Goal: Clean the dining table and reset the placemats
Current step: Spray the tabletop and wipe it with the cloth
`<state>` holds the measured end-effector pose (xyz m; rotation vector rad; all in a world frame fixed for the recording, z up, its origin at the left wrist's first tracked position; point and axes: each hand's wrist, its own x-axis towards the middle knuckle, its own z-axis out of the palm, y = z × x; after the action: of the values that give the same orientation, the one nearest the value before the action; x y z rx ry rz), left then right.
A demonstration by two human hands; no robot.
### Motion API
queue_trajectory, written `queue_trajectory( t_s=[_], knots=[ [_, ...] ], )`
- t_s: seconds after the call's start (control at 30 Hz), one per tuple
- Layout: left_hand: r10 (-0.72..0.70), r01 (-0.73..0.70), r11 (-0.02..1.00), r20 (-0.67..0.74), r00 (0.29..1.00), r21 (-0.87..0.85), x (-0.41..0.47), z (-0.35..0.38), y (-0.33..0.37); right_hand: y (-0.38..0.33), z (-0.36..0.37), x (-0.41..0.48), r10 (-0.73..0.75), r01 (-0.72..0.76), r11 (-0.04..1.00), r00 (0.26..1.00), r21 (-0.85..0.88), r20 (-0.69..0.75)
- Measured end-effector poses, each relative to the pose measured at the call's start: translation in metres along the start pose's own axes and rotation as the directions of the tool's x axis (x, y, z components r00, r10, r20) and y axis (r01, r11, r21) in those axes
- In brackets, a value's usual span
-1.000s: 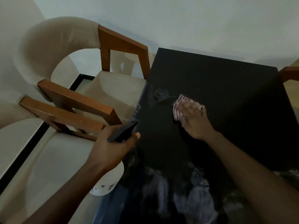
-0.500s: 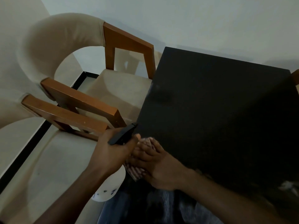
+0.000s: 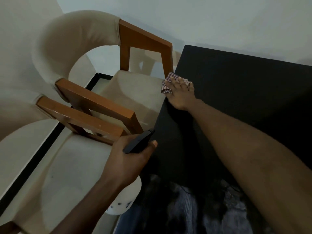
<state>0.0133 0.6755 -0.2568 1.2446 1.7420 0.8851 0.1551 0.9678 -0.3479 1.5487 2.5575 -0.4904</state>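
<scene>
Cream cloth covers the two wooden armchairs (image 3: 94, 105) that stand side by side along the left edge of the table. They are pushed in close, so they stay out of the way while the top gets wiped.

Next comes the left hand (image 3: 126, 159). It is wrapped tight around the black top of a white plastic spray bottle (image 3: 125, 200). The bottle hangs off the table, just beside its left edge and above the near chair seat. I think it is kept there so it is ready for another squirt but does not sit on the part being cleaned.

Then comes the black, flat dining table (image 3: 244, 98). Its near edge looks wet or shiny.

The right hand (image 3: 180, 93) reaches far across to the left edge of the table, near the far left corner. It lies flat with fingers spread, pressing down on a small red and white checked cloth (image 3: 166, 85). A bit of the cloth pokes over the edge. Pressing flat helps the cloth rub the top well.

No placemats can be seen, so that part looks not yet done.
</scene>
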Motion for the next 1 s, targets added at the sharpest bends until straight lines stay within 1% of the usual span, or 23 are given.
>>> queue_trajectory(
  t_s=[0.03, 0.07, 0.13, 0.2, 0.27, 0.33, 0.4, 0.47, 0.53, 0.6, 0.7, 0.77, 0.8, 0.87, 0.9, 0.93, 1.0],
  knots=[
    [0.003, -0.003, 1.000, -0.002, 1.000, 0.012, -0.001, -0.002, -0.003, -0.011, 0.004, -0.006, -0.033, 0.033, 0.999, 0.999, -0.019, 0.004],
    [0.002, -0.003, 1.000, 0.006, 1.000, 0.024, -0.001, -0.005, -0.004, -0.022, 0.010, -0.018, -0.096, 0.096, 0.994, 0.995, -0.049, 0.008],
    [0.008, -0.011, 0.996, 0.035, 0.999, 0.087, -0.005, -0.010, -0.004, -0.037, 0.026, -0.060, -0.253, 0.254, 0.965, 0.967, -0.071, 0.019],
    [0.024, -0.034, 0.985, 0.062, 0.998, 0.169, -0.013, -0.015, 0.000, -0.047, 0.047, -0.118, -0.412, 0.413, 0.909, 0.911, -0.053, 0.029],
    [0.007, -0.032, 0.979, 0.122, 0.992, 0.204, -0.026, -0.022, 0.008, -0.051, 0.071, -0.179, -0.556, 0.558, 0.829, 0.830, -0.045, 0.040],
    [-0.019, -0.041, 0.962, 0.216, 0.976, 0.271, -0.042, -0.029, 0.018, -0.040, 0.090, -0.235, -0.644, 0.648, 0.756, 0.761, -0.087, 0.078],
    [-0.065, -0.026, 0.953, 0.285, 0.956, 0.303, -0.062, -0.032, 0.025, -0.015, 0.093, -0.284, -0.661, 0.677, 0.729, 0.734, -0.099, 0.153],
    [-0.085, -0.005, 0.952, 0.280, 0.956, 0.305, -0.083, -0.033, 0.031, 0.020, 0.087, -0.320, -0.639, 0.664, 0.742, 0.741, -0.089, 0.206],
    [-0.095, 0.016, 0.957, 0.260, 0.961, 0.291, -0.101, -0.033, 0.034, 0.054, 0.079, -0.342, -0.579, 0.609, 0.786, 0.785, -0.105, 0.218],
    [-0.103, 0.034, 0.958, 0.233, 0.967, 0.284, -0.119, -0.032, 0.034, 0.075, 0.068, -0.353, -0.480, 0.504, 0.859, 0.854, -0.092, 0.202],
    [-0.133, 0.084, 0.965, 0.191, 0.973, 0.247, -0.137, -0.027, 0.029, 0.058, 0.058, -0.345, -0.311, 0.326, 0.944, 0.933, -0.060, 0.183],
    [-0.150, 0.109, 0.966, 0.165, 0.975, 0.234, -0.145, -0.024, 0.029, 0.024, 0.059, -0.329, -0.250, 0.258, 0.965, 0.955, -0.035, 0.161],
    [-0.154, 0.114, 0.965, 0.157, 0.976, 0.235, -0.147, -0.023, 0.031, 0.004, 0.061, -0.319, -0.252, 0.258, 0.966, 0.955, -0.024, 0.155],
    [-0.151, 0.111, 0.962, 0.150, 0.977, 0.250, -0.151, -0.022, 0.032, -0.041, 0.067, -0.301, -0.326, 0.333, 0.943, 0.932, -0.020, 0.157],
    [-0.147, 0.104, 0.958, 0.147, 0.978, 0.266, -0.152, -0.023, 0.033, -0.064, 0.067, -0.295, -0.380, 0.390, 0.921, 0.909, -0.026, 0.174],
    [-0.140, 0.097, 0.957, 0.144, 0.980, 0.275, -0.152, -0.023, 0.035, -0.084, 0.068, -0.291, -0.448, 0.464, 0.885, 0.871, -0.035, 0.201],
    [-0.134, 0.092, 0.956, 0.136, 0.982, 0.279, -0.151, -0.025, 0.041, -0.105, 0.073, -0.293, -0.610, 0.637, 0.769, 0.757, -0.058, 0.234]
  ],
)
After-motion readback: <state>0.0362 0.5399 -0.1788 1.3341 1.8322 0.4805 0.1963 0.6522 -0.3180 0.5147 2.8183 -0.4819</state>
